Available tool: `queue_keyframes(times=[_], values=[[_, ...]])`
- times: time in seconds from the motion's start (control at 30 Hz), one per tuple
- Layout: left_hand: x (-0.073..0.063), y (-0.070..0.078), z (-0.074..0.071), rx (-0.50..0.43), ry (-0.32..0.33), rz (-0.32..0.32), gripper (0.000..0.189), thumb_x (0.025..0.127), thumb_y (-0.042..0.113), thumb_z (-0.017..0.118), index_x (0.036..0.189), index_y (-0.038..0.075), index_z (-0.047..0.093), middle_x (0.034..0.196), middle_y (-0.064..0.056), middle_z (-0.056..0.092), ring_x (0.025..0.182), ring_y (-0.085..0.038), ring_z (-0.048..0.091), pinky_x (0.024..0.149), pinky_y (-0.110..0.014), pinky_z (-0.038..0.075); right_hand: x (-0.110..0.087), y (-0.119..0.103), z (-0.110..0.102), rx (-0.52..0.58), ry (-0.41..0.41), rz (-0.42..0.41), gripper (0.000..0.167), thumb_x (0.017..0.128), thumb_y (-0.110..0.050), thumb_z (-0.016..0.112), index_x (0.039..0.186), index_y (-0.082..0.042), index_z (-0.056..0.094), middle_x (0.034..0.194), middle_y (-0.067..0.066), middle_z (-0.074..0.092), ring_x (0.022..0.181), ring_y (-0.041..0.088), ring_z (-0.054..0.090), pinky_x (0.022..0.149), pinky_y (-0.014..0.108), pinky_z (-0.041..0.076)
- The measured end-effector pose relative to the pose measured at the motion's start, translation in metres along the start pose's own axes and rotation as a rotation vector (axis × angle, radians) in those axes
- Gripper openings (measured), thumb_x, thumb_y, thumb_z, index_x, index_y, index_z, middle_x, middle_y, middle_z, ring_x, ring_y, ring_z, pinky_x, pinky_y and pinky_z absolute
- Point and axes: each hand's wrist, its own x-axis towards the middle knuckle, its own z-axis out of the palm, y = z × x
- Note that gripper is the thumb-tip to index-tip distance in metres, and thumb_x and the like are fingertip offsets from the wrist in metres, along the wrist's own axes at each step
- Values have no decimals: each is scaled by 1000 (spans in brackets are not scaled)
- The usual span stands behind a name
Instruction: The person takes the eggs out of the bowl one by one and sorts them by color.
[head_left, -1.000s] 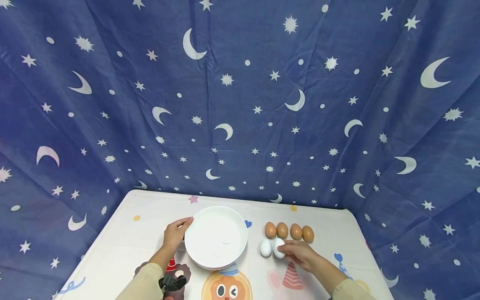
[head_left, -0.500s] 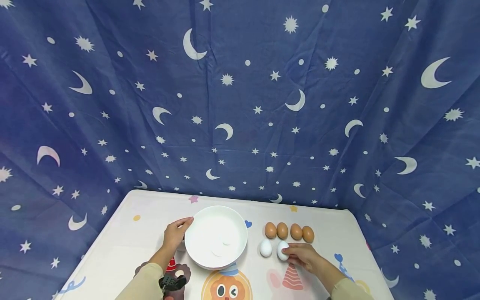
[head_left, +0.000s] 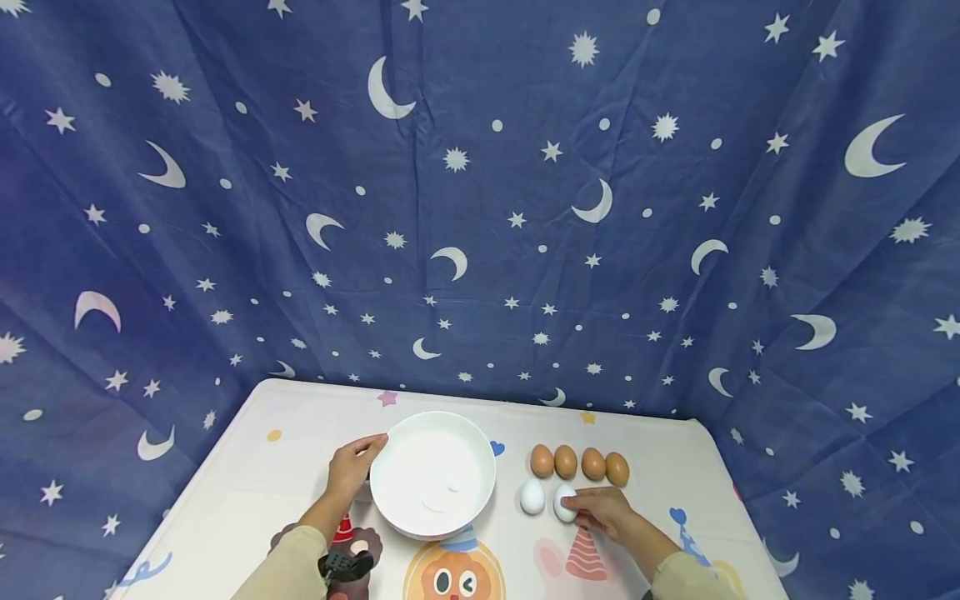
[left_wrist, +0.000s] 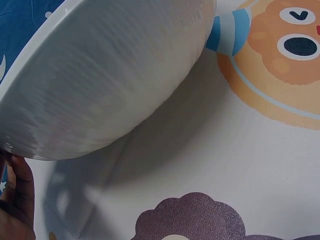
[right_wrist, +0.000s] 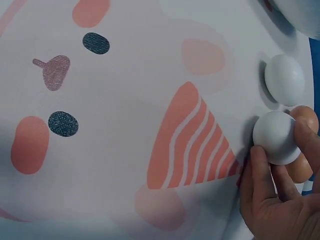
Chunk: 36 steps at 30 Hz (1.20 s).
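A white bowl (head_left: 433,475) stands at the middle of the table, and my left hand (head_left: 351,467) grips its left rim between thumb and fingers. In the left wrist view the outer wall of the bowl (left_wrist: 110,75) fills the upper left, with the left hand (left_wrist: 17,200) at its edge. My right hand (head_left: 602,508) holds a white egg (head_left: 565,503) between thumb and fingers; the right wrist view shows this egg (right_wrist: 275,137) pinched. Another white egg (head_left: 532,497) lies just left of it. Several brown eggs (head_left: 566,462) form a row behind the white ones.
The table (head_left: 300,417) wears a white cloth printed with cartoon figures, including an orange face (head_left: 454,575) before the bowl and a striped cone (head_left: 585,557) near the right hand. A blue curtain (head_left: 480,208) with moons and stars hangs behind it.
My right hand has shifted the white egg slightly right and toward me, widening the gap to the other white egg, then stayed nearly still. The left hand and bowl keep their place.
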Motion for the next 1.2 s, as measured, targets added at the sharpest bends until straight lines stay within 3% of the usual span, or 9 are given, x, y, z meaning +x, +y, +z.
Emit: queue_keyframes(times=[0.57, 0.73, 1.0, 1.2], values=[[1, -1, 0, 3, 4, 15, 54, 95, 49, 60, 127, 6, 65, 134, -20, 59, 97, -20, 66, 72, -23, 56, 0, -2, 0, -34, 35, 15, 37, 75, -8, 84, 102, 13, 68, 74, 6, 72, 63, 13, 69, 64, 27, 60], [1, -1, 1, 7, 8, 17, 54, 95, 50, 60, 127, 6, 66, 134, -19, 60, 104, -25, 65, 73, -23, 55, -1, -6, -2, -24, 23, -4, 33, 77, -9, 83, 101, 10, 70, 79, 8, 73, 68, 16, 70, 69, 32, 60], [0, 0, 1, -43, -7, 7, 51, 97, 45, 60, 128, 5, 65, 131, -20, 61, 82, -11, 66, 68, -23, 56, -5, -32, -16, -111, 44, -52, 29, 82, -14, 78, 99, 7, 68, 84, 5, 66, 73, 14, 63, 71, 28, 57], [-1, 1, 0, -33, -7, 6, 51, 97, 45, 59, 128, 5, 65, 132, -20, 60, 84, -11, 66, 68, -21, 55, -10, -65, -9, -165, 26, -139, 34, 88, -12, 71, 112, 11, 63, 101, 14, 68, 83, 17, 65, 76, 29, 58]])
